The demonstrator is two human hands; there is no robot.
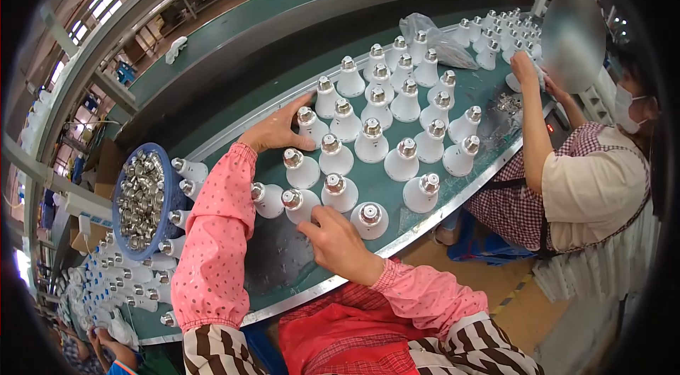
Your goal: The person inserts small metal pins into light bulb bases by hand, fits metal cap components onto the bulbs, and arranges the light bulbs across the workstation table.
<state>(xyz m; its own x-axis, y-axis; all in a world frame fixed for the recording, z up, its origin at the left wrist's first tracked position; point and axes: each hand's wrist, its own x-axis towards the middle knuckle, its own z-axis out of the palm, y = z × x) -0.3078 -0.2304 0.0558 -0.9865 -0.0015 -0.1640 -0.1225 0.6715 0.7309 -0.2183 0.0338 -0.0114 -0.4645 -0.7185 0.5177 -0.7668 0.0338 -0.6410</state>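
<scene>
Rows of white light bulbs with silver screw caps stand cap-up on the green conveyor belt (276,290). My left hand (280,127) reaches to the far side, its thumb and fingers closed around one light bulb (309,124) from the left. Nearer to me, my right hand (343,246) is closed, with thumb and forefinger drawn together. Its fingertips are at the lower right side of another light bulb (298,206); what they hold, if anything, is hidden. One more bulb (370,220) stands just right of that hand.
A blue basket (174,194) full of silver caps sits at the left, with bulbs lying around it. A plastic bag (443,42) lies at the far edge. On the right, a co-worker (595,169) handles a bulb near a small pile of metal pieces (508,104).
</scene>
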